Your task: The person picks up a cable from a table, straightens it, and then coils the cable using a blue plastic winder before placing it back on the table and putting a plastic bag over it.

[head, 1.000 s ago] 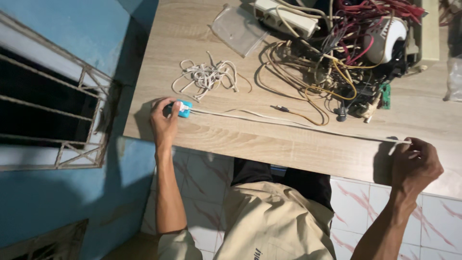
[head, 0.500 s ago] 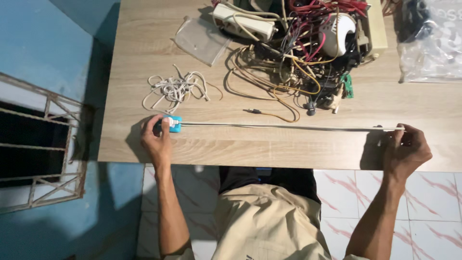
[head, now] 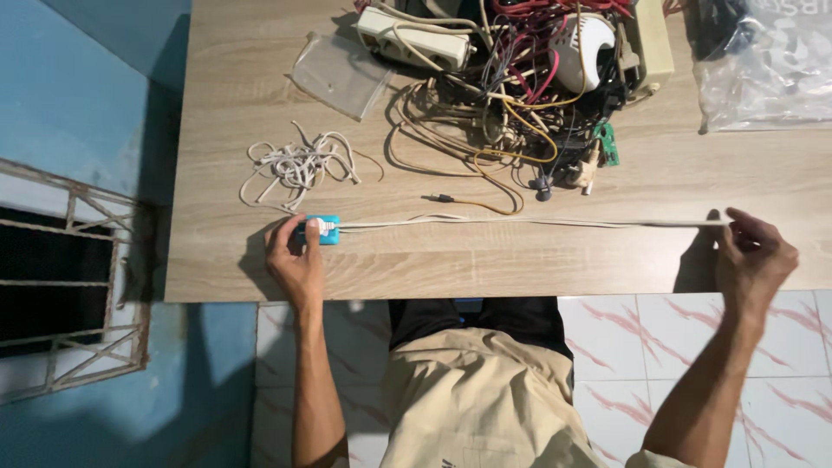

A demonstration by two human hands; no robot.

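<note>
Stretching a white cable (head: 520, 222) between them, your left hand (head: 296, 258) pins its blue plug (head: 324, 230) to the counter (head: 485, 260) while your right hand (head: 752, 258) pinches the far end.

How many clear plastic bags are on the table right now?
2. A small flat clear bag lies at the table's far left, beside the white power strip. A larger crinkled bag sits at the far right corner. More could be hidden under the wire pile.
</note>
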